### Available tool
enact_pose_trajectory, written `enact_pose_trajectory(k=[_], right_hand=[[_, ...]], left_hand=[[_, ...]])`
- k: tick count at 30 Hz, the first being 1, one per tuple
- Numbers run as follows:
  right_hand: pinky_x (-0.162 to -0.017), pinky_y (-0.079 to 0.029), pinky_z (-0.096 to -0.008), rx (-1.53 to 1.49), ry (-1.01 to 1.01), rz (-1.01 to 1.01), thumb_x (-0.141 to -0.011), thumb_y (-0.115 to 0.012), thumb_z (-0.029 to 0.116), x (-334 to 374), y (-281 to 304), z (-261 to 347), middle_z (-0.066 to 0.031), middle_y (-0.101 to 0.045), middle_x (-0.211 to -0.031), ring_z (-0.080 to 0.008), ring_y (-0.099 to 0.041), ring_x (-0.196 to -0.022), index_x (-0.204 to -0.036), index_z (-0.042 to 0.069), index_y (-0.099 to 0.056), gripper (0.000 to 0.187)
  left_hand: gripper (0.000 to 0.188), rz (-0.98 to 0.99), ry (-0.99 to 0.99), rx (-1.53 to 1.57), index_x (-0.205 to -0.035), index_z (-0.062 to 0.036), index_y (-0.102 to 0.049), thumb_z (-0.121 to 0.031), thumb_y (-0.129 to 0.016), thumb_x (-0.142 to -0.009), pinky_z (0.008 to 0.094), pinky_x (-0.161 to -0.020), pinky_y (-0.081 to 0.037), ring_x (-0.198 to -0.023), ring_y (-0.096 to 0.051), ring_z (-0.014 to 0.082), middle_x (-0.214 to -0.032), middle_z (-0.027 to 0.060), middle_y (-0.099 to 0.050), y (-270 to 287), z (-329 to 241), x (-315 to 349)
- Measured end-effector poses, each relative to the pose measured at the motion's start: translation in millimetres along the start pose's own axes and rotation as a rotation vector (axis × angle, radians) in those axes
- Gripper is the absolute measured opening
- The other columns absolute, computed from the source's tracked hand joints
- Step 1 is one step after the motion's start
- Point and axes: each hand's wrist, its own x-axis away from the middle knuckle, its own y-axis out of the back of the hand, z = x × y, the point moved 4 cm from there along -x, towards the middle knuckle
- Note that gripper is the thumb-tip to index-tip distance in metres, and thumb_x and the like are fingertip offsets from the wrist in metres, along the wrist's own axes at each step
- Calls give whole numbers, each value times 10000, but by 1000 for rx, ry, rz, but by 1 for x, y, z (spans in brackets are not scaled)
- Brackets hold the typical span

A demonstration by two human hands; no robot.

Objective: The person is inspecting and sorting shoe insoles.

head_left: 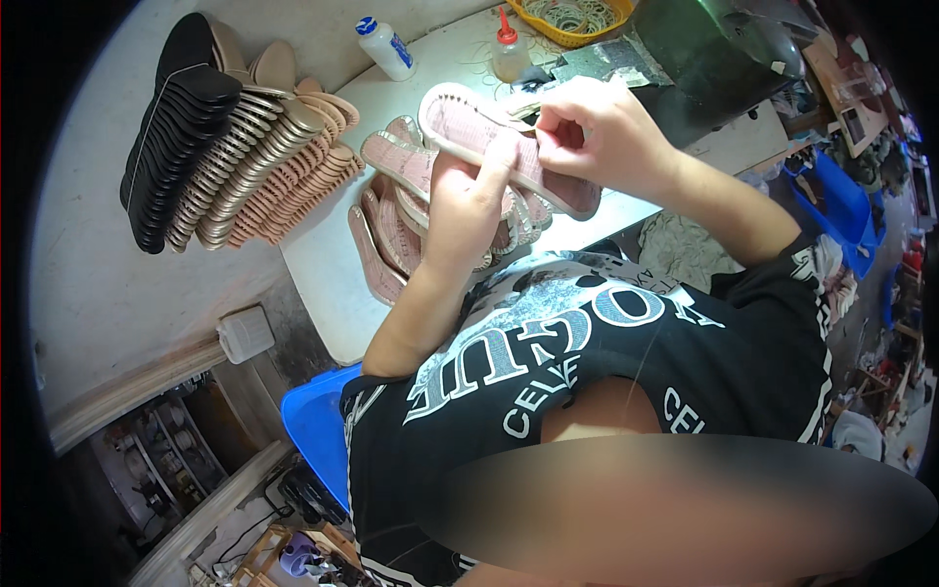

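Note:
A pinkish shoe sole (460,119) with a pale rim is held up slantwise over the white table. My left hand (471,203) grips it from the near side, thumb lying across its middle. At the far edge of the same sole, my right hand (599,137) is closed in a pinch. What sits between those fingertips is too small to make out. Under and left of my left hand lies a loose pile of similar pink soles (383,230) with pale edges, partly covered by my hand and forearm.
Stacks of black soles (176,147) and tan and gold soles (274,157) stand at left. Beyond my hands are a white bottle (388,51), a red-tipped bottle (510,59), a yellow basket (559,36) of bands and a dark green machine (719,64). A blue chair (315,416) is beside me.

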Motion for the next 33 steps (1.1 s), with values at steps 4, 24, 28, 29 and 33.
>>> enact_pose_trajectory(k=[4,24,28,29,33], right_hand=[[-586,-465,-362,-53,-19,-45,-708,-677,146,5,-5,4,-74,-553,-625,-249,-570,-618,-696,59,-548,156],[-592,-497,-336,394,230,391,-699,-633,159,-28,-14,17,-67,-595,-674,-227,-616,-632,-714,58,-605,105],[-577,-467,-294,-55,-91,345,-740,-659,152,-37,-11,-10,-85,-614,-670,-211,-600,-603,-731,21,-599,144],[-584,-467,-287,-298,-308,380,-762,-655,156,-31,-16,-22,-86,-615,-675,-204,-597,-606,-749,20,-604,146],[-606,-463,-275,-381,-321,397,-806,-681,176,-24,-19,-19,-83,-600,-692,-186,-570,-617,-820,19,-599,177]], left_hand=[[256,8,193,-47,-1033,43,-599,-158,-616,-875,255,-554,-559,-730,-644,125,-904,92,-646,5,4,3],[178,-84,204,66,-906,25,-639,-140,-570,-900,224,-575,-491,-678,-611,77,-807,35,-647,18,17,-5],[183,-84,99,15,-1009,29,-625,-99,-556,-898,242,-734,-498,-823,-620,114,-935,59,-647,21,10,-4],[173,-73,92,15,-1000,27,-622,-96,-562,-894,242,-732,-497,-817,-619,111,-924,55,-644,21,10,-4],[157,-75,118,-7,-978,21,-617,-98,-576,-885,242,-695,-499,-792,-614,105,-892,44,-637,25,15,-5]])
